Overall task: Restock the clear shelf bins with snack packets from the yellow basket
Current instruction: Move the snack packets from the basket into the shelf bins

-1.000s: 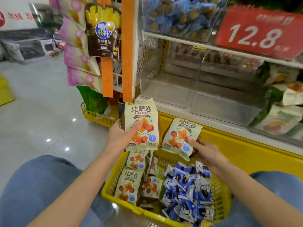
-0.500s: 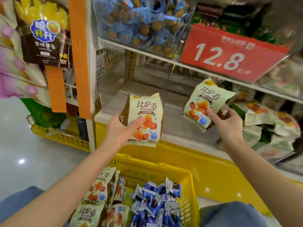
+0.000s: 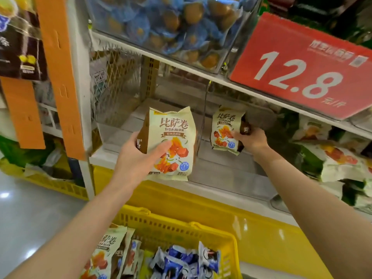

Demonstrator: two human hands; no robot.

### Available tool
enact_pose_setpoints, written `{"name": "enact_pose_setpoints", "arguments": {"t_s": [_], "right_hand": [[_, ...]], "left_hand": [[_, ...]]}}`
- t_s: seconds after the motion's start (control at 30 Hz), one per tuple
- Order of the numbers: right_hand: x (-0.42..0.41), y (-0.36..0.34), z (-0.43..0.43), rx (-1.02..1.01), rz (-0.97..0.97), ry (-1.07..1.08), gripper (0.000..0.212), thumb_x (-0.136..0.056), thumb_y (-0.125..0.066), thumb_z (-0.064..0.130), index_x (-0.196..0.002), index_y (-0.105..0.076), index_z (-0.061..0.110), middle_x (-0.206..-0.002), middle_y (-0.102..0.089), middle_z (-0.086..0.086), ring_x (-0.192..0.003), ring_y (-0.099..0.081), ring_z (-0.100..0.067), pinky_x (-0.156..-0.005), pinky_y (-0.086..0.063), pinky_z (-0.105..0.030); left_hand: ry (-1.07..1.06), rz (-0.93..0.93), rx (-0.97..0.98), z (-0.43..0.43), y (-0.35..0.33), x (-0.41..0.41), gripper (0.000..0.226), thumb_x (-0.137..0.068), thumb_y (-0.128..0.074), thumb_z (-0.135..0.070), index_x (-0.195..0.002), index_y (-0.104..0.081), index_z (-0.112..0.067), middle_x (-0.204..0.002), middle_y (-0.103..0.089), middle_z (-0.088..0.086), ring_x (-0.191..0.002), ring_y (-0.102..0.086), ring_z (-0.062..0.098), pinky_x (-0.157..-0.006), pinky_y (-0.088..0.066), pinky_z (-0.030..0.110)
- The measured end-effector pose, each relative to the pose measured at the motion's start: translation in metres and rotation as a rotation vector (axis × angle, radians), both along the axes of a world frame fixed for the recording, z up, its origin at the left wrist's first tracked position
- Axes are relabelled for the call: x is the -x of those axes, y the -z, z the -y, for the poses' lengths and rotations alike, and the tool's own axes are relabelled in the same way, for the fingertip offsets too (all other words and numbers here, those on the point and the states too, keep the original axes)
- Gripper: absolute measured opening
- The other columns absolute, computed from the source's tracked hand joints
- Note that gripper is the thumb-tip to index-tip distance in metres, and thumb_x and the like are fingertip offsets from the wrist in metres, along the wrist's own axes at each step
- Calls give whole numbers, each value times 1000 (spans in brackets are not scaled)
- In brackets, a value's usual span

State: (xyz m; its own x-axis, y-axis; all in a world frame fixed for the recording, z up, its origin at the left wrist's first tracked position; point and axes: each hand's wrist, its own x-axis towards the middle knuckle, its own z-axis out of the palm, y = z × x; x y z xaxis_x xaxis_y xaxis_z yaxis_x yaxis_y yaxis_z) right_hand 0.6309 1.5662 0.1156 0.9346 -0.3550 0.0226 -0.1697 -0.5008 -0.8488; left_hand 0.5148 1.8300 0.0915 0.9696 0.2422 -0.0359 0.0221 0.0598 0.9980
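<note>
My left hand (image 3: 138,156) grips a cream snack packet (image 3: 173,135) with orange cubes printed on it, held upright in front of the left clear shelf bin (image 3: 120,125). My right hand (image 3: 251,139) holds a second packet of the same kind (image 3: 225,127) inside the neighbouring clear bin (image 3: 231,170), past the divider. Below, the yellow basket (image 3: 181,226) holds more cream packets (image 3: 104,250) on its left and several blue packets (image 3: 181,260) on its right.
A red price sign reading 12.8 (image 3: 302,71) hangs from the shelf above. An upper bin holds blue-wrapped snacks (image 3: 167,23). Green and white packets (image 3: 338,158) fill the bin to the right. An orange strip (image 3: 60,77) with hanging bags stands at the left.
Both hands rose from the basket to the shelf with their packets. My right hand has pushed its packet deeper into the right bin; my left packet stays at the bin front.
</note>
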Motion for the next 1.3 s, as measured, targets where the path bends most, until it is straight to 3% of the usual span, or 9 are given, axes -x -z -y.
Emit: {"name": "enact_pose_setpoints", "arguments": {"t_s": [0.17, 0.3, 0.5, 0.63, 0.83, 0.93, 1.07, 1.2, 1.3], "right_hand": [[-53, 14, -6, 56, -19, 80, 57, -78, -72, 38, -124, -54, 8, -128, -59, -10, -118, -56, -27, -97, -43, -31], [-88, 17, -8, 33, -26, 64, 55, -78, -72, 38, -122, -54, 10, -127, -59, -9, -117, -56, -26, -102, -44, -33], [-108, 44, -3, 84, -117, 62, 54, -76, -75, 33, -120, -55, 7, -125, -61, -10, -113, -60, -25, -97, -48, -36], [-111, 46, -3, 163, -116, 25, 49, -79, -71, 37, -116, -58, 6, -121, -63, -12, -108, -62, -26, -90, -51, -34], [-82, 34, -8, 144, -120, -50, 44, -89, -60, 33, -123, -50, 7, -127, -59, -11, -113, -60, -25, -83, -47, -27], [-41, 18, -22, 192, 45, -101, 40, -95, -50, 31, -127, -48, 8, -128, -57, -9, -112, -58, -21, -88, -48, -28], [43, -9, -41, 139, 382, -264, 30, -96, -47, 31, -124, -45, 21, -115, -54, 11, -109, -55, -5, -93, -48, -26], [111, -22, -49, 219, 359, -560, 59, -86, -51, 48, -139, -33, 27, -131, -40, 22, -122, -43, 4, -99, -38, -13], [139, -21, -51, 140, 283, -620, 83, -74, -57, 50, -144, -22, 24, -136, -33, 21, -126, -39, 5, -100, -37, -7]], "left_hand": [[-16, -16, 11, -4, 10, -8, 50, -64, -73, -45, -108, -53, -34, -98, -65, -13, -89, -65, 7, -64, -53, 22], [1, -47, -25, 2, 17, -11, 35, -65, -75, -45, -92, -55, -39, -88, -64, -20, -78, -63, -1, -48, -45, 7], [29, -21, 20, 4, 12, -19, 56, -40, -68, -58, -91, -56, -38, -85, -68, -18, -73, -66, -5, -50, -49, 10], [46, -13, 25, 7, 12, -22, 60, -38, -68, -59, -93, -58, -38, -88, -69, -16, -78, -69, 1, -56, -53, 16], [40, 3, 35, 13, 10, -21, 47, -43, -69, -55, -85, -56, -38, -80, -68, -18, -71, -67, -4, -48, -48, 11], [34, 20, 33, 16, 8, -18, 42, -52, -67, -56, -87, -54, -38, -88, -66, -17, -75, -68, 3, -48, -48, 10], [26, 87, -27, 22, 4, -7, 51, -62, -52, -63, -104, -50, -35, -94, -63, -15, -76, -65, 0, -47, -45, 7], [26, 256, -237, 27, -6, 5, 46, -69, -44, -62, -104, -44, -31, -85, -56, -20, -68, -61, -5, -47, -41, 3], [42, 372, -323, 31, -13, 11, 49, -71, -40, -64, -103, -46, -27, -81, -57, -16, -67, -59, -9, -48, -39, 2]]}}
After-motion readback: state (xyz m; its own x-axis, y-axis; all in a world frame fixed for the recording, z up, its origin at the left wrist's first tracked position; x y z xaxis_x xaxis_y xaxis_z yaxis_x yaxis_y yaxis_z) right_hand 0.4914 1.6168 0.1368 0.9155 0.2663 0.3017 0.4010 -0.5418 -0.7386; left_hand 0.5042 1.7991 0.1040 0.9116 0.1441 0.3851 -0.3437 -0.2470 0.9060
